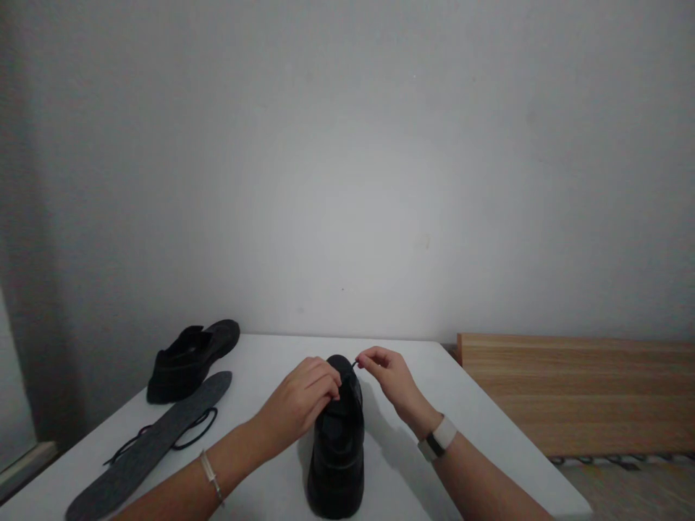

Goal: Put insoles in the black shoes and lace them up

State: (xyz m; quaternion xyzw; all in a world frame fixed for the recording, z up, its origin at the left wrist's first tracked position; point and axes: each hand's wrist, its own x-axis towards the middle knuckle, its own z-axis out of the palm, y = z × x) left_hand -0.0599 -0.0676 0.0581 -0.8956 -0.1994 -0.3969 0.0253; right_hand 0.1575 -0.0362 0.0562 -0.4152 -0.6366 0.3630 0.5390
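The left hand (301, 401) is curling over the front of the black shoe (337, 463), gripping its upper, while the right hand (392, 380) is pinching the lace end (355, 362) just beside the toe. The shoe is lying mid-bench (489, 434) between both hands, its long axis running straight away from the person, heel nearest. An insole (152, 441) and second shoe (187, 358) are sitting well apart to the left.

Looks like a plain room in a home, possibly a bedroom. Shows a bare pale wall (347, 181), a white table (478, 405) against it, and beside that a low light-wood bed frame (575, 391).
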